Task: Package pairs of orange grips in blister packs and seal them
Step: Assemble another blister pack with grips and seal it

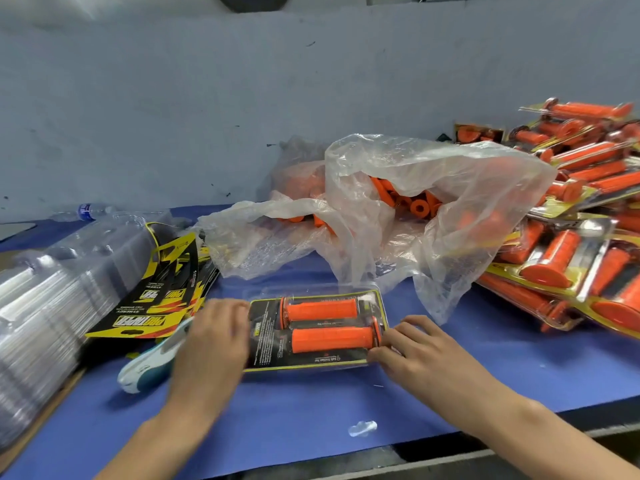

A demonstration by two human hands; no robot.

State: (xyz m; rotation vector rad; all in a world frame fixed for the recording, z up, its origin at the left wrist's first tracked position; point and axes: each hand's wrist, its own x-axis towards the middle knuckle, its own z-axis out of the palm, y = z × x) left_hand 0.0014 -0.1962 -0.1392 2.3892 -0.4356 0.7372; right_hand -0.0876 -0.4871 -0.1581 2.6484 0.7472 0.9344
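A clear blister pack [317, 329] with a black and yellow card lies flat on the blue table, two orange grips [329, 323] side by side inside it. My left hand [211, 344] presses on the pack's left end, its fingers bent over the edge. My right hand [412, 351] pinches the pack's right front corner with its fingertips. A crumpled clear plastic bag [433, 209] behind the pack holds several loose orange grips [412, 202].
A stack of empty clear blisters [52, 299] and printed cards [162, 299] lie at the left. A white and teal stapler-like tool [149, 365] sits beside my left hand. Finished packs [581, 237] are piled at the right. The table's front edge [450, 441] runs near me.
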